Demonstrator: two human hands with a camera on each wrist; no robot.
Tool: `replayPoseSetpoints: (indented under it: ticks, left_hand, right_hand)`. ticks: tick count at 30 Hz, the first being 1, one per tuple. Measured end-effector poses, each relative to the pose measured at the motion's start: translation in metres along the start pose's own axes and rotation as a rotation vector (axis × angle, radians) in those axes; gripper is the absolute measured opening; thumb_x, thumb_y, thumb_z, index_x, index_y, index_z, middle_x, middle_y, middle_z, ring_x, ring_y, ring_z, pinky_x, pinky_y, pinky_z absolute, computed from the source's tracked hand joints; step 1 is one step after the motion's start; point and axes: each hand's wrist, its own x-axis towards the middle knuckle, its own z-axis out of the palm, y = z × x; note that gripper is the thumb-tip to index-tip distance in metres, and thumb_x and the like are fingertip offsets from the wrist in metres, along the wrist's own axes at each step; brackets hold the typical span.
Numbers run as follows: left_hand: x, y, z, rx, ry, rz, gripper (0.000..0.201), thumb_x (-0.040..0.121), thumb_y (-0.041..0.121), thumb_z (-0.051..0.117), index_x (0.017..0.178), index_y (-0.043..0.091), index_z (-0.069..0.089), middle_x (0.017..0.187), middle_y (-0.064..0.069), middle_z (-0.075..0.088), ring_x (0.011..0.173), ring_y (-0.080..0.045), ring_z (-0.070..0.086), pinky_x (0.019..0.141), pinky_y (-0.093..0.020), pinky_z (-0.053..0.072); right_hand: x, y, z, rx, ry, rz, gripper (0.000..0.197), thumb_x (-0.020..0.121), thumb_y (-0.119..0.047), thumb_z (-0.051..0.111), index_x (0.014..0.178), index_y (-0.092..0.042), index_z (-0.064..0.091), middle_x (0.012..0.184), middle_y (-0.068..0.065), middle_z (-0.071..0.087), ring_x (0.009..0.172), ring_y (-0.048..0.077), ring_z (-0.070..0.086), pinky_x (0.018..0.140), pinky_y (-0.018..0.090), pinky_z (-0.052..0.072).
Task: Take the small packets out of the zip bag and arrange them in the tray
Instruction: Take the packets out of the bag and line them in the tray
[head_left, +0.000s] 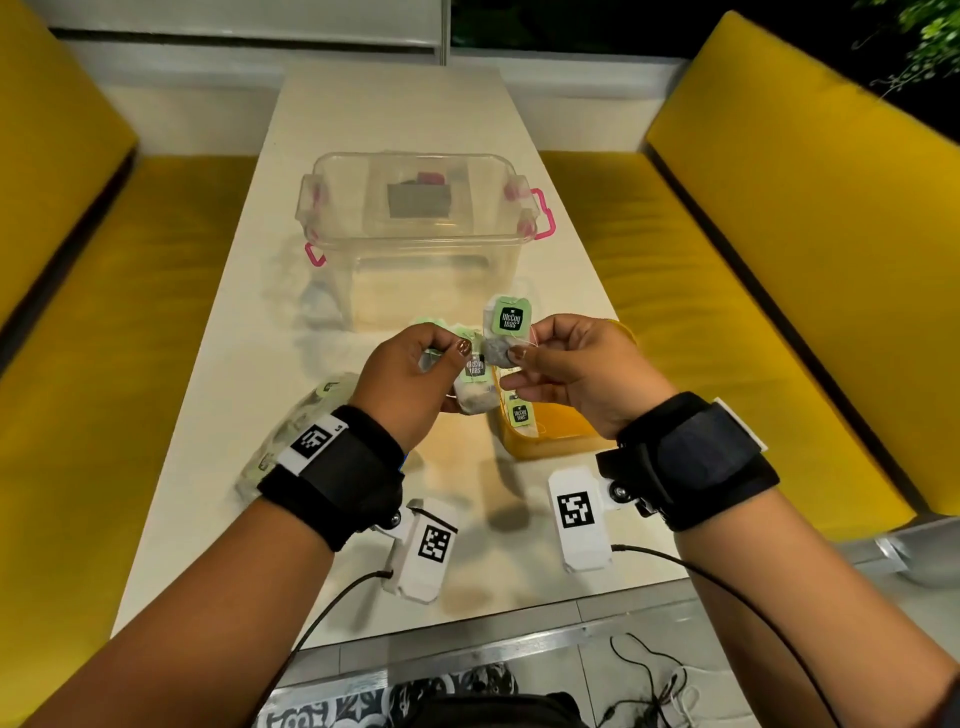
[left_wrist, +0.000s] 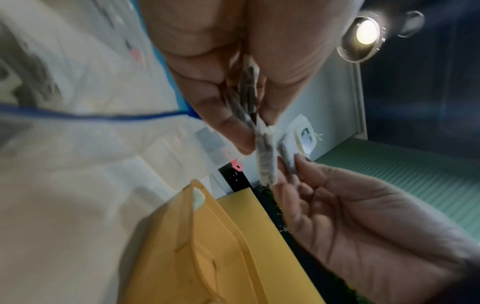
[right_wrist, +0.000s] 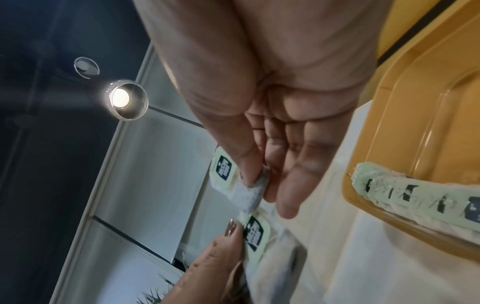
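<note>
Both hands are raised above the table, close together. My left hand (head_left: 415, 374) grips a small bunch of tea-bag packets (head_left: 474, 387) with green labels; in the left wrist view the bunch of packets (left_wrist: 263, 156) hangs between thumb and fingers. My right hand (head_left: 566, 374) pinches a single packet (head_left: 506, 330) by its lower end, label up; the right wrist view shows that packet (right_wrist: 249, 193) between thumb and fingers. Below them the yellow tray (head_left: 550, 441) holds a row of packets (right_wrist: 415, 191). The clear zip bag (head_left: 291, 431) lies under my left wrist with packets inside.
A clear plastic storage box (head_left: 421, 228) with pink latches stands farther back on the pale table (head_left: 395, 119). Yellow bench seats (head_left: 753, 260) flank the table on both sides. Cables run from both wrist cameras over the near edge.
</note>
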Motion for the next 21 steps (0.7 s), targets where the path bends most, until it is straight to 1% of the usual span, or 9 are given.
replayPoseSetpoints:
  ticks: [3, 6, 9, 11, 13, 15, 17, 19, 21]
  left_hand:
    - [0.000, 0.000, 0.006, -0.022, 0.010, 0.037, 0.016, 0.094, 0.008, 0.056, 0.079, 0.013, 0.058, 0.093, -0.011, 0.060, 0.076, -0.024, 0.064, 0.060, -0.037, 0.059]
    - [0.000, 0.002, 0.011, -0.098, -0.012, 0.058, 0.015, 0.094, 0.010, 0.057, 0.080, 0.014, 0.060, 0.089, -0.010, 0.063, 0.073, -0.023, 0.065, 0.062, -0.038, 0.059]
    - [0.003, 0.002, 0.014, -0.125, -0.002, 0.058, 0.011, 0.090, 0.011, 0.063, 0.081, 0.017, 0.061, 0.083, -0.005, 0.064, 0.067, -0.019, 0.065, 0.061, -0.036, 0.058]
    - [0.005, 0.002, 0.017, -0.107, -0.027, 0.061, 0.010, 0.083, 0.011, 0.070, 0.082, 0.017, 0.062, 0.084, -0.005, 0.064, 0.071, -0.019, 0.064, 0.061, -0.036, 0.058]
    - [0.007, 0.002, 0.018, -0.078, -0.056, 0.071, 0.014, 0.080, 0.007, 0.073, 0.082, 0.017, 0.063, 0.083, -0.005, 0.065, 0.073, -0.019, 0.063, 0.061, -0.035, 0.057]
    - [0.009, 0.003, 0.018, -0.047, -0.074, 0.076, 0.015, 0.081, 0.005, 0.072, 0.082, 0.017, 0.063, 0.082, -0.004, 0.064, 0.071, -0.016, 0.063, 0.059, -0.033, 0.056]
    - [0.010, 0.004, 0.018, 0.002, -0.087, 0.081, 0.016, 0.082, 0.006, 0.071, 0.081, 0.020, 0.063, 0.084, -0.005, 0.063, 0.071, -0.017, 0.063, 0.058, -0.033, 0.056]
    - [0.011, 0.006, 0.018, 0.078, -0.089, 0.105, 0.022, 0.081, 0.006, 0.072, 0.078, 0.026, 0.063, 0.087, -0.004, 0.061, 0.072, -0.019, 0.062, 0.058, -0.035, 0.057]
    - [0.013, 0.008, 0.018, 0.102, -0.085, 0.121, 0.023, 0.080, 0.006, 0.073, 0.078, 0.027, 0.064, 0.090, -0.005, 0.059, 0.073, -0.019, 0.061, 0.059, -0.034, 0.059]
  right_hand:
    - [0.002, 0.004, 0.001, -0.051, 0.011, 0.018, 0.008, 0.088, -0.006, 0.065, 0.083, -0.013, 0.062, 0.073, 0.000, 0.067, 0.064, 0.013, 0.062, 0.058, 0.024, 0.049]
    - [0.004, 0.007, 0.001, -0.047, 0.049, -0.003, 0.008, 0.088, -0.007, 0.064, 0.083, -0.012, 0.062, 0.073, 0.001, 0.063, 0.060, 0.011, 0.055, 0.056, 0.024, 0.043]
    - [0.005, 0.007, 0.001, 0.005, 0.058, -0.020, 0.004, 0.089, -0.005, 0.062, 0.088, -0.008, 0.060, 0.077, 0.007, 0.061, 0.058, 0.012, 0.055, 0.054, 0.023, 0.043]
    - [0.005, 0.007, 0.000, 0.039, 0.052, -0.031, 0.004, 0.090, -0.001, 0.060, 0.088, -0.005, 0.059, 0.074, 0.008, 0.061, 0.056, 0.013, 0.056, 0.051, 0.021, 0.046]
    - [0.005, 0.007, -0.001, 0.041, 0.051, -0.034, 0.005, 0.089, 0.000, 0.060, 0.088, -0.004, 0.057, 0.071, 0.009, 0.060, 0.053, 0.012, 0.057, 0.050, 0.020, 0.048]
    - [0.006, 0.005, -0.004, -0.032, 0.083, -0.039, 0.011, 0.087, -0.006, 0.065, 0.094, -0.006, 0.057, 0.073, 0.005, 0.060, 0.052, 0.009, 0.056, 0.047, 0.019, 0.046]
    - [0.009, 0.002, -0.011, -0.156, 0.144, -0.078, 0.020, 0.084, -0.013, 0.070, 0.099, -0.010, 0.057, 0.075, 0.001, 0.059, 0.052, 0.008, 0.053, 0.044, 0.016, 0.040]
    - [0.011, -0.002, -0.018, -0.219, 0.153, -0.139, 0.015, 0.084, -0.012, 0.070, 0.094, -0.013, 0.059, 0.073, 0.001, 0.058, 0.053, 0.007, 0.052, 0.043, 0.015, 0.038]
    - [0.012, -0.003, -0.024, -0.218, 0.120, -0.167, 0.010, 0.086, -0.007, 0.067, 0.084, -0.014, 0.060, 0.070, 0.002, 0.060, 0.055, 0.007, 0.055, 0.047, 0.016, 0.040]
